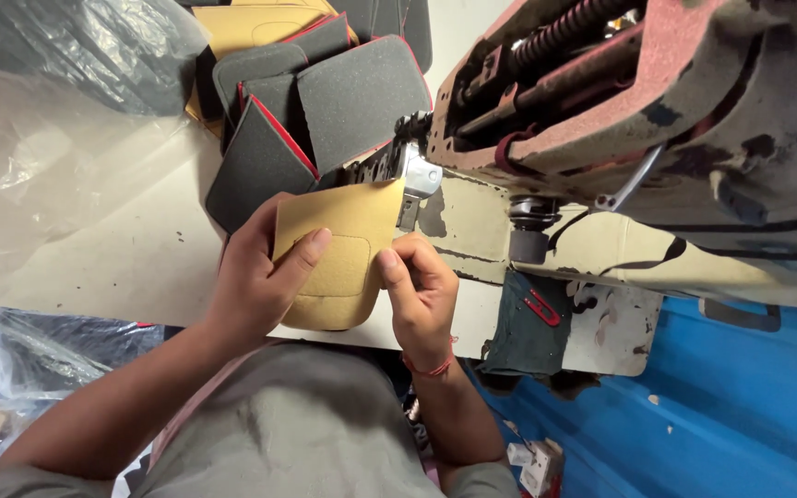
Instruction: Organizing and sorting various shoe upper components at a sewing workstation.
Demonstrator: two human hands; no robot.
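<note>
Left hand [255, 277]: tan padded piece [343, 254] pinched, frame centre.
Right hand [422, 290]: same piece's right edge gripped.
Sewing machine [620, 101]: upper right.
Grey foam pieces [325, 101]: stacked, upper centre.

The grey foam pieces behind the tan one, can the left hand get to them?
Probably yes: the grey foam pieces lie uncovered just beyond the left hand, though it now holds the tan piece.
</note>
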